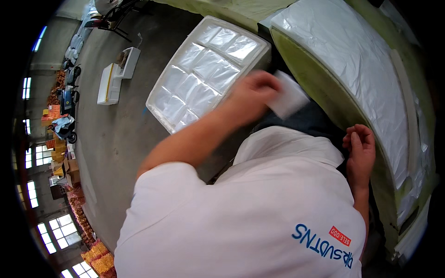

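My left hand (257,96), smeared by motion, holds a flat white square packet (291,95) by one side. The packet is blurred too. It is above my lap, between a white foam box (154,97) and a green-edged surface. In that box, shiny plastic-wrapped white packs (207,63) lie in rows. My right hand (359,150) is beside the green edge at the right, fingers curled in and thumb along them. Whatever lies inside those fingers, if anything, is hidden.
White plastic sheeting (338,51) covers the curved surface with the green edge (320,88) on my right. Two small white foam boxes (110,85) rest on the grey floor (116,139) at the left. A scooter (68,99) and stacked goods line the far wall.
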A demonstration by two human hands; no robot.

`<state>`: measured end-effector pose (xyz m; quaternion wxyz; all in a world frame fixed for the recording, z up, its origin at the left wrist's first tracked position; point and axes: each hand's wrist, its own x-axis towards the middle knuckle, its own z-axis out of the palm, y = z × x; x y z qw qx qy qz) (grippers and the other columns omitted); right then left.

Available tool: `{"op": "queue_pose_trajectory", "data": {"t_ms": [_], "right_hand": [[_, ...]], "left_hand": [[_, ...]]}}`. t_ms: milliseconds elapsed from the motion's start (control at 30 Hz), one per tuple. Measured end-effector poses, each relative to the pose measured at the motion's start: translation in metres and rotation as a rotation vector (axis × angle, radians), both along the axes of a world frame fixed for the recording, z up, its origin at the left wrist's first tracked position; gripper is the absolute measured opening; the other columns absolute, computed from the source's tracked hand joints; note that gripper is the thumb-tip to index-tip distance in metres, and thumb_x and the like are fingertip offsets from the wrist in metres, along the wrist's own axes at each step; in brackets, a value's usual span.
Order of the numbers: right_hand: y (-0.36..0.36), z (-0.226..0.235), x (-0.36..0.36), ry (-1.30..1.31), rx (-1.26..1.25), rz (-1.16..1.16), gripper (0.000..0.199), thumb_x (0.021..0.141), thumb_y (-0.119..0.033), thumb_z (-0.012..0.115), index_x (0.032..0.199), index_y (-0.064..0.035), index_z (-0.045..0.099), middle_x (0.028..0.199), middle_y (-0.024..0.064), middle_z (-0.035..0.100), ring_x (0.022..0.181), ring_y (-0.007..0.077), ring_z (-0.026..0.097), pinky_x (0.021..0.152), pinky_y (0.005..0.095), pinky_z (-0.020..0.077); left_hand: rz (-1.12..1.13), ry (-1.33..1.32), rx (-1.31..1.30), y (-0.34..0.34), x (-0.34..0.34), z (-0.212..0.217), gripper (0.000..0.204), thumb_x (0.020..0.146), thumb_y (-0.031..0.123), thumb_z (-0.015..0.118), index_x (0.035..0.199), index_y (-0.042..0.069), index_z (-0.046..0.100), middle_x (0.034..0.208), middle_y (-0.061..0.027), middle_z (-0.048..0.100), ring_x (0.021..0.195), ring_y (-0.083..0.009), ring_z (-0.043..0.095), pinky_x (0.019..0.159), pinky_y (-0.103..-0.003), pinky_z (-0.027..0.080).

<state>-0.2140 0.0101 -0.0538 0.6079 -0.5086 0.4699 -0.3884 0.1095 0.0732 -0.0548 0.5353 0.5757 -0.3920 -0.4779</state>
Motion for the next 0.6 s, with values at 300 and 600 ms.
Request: {"op": "queue_pose_trajectory", "data": {"t_ms": [300, 600], "right_hand": [[-0.003, -0.010, 0.003, -0.022, 0.012, 0.090, 0.015, 0.101, -0.008, 0.059, 0.116, -0.0042, 0.061, 0.103, 0.0044, 0.066, 0.087, 0.0107, 0.059, 0.080, 0.0261, 0.0491], [-0.005, -0.017, -0.002, -0.043, 0.073, 0.152, 0.016, 0.101, -0.009, 0.061, 0.116, -0.0046, 0.061, 0.103, 0.0046, 0.066, 0.086, 0.0110, 0.059, 0.081, 0.0260, 0.0489]], "left_hand": [[0.465, -0.585, 0.432, 0.135, 0.251, 0.044, 0.015, 0.088, 0.005, 0.057, 0.097, 0.005, 0.069, 0.088, -0.0007, 0.066, 0.076, -0.0102, 0.059, 0.071, -0.026, 0.049], [0.563, -0.783, 0.527, 0.177, 0.268, -0.011, 0.017, 0.085, 0.007, 0.060, 0.098, 0.006, 0.071, 0.091, -0.0021, 0.069, 0.083, -0.0111, 0.062, 0.077, -0.027, 0.050]]}}
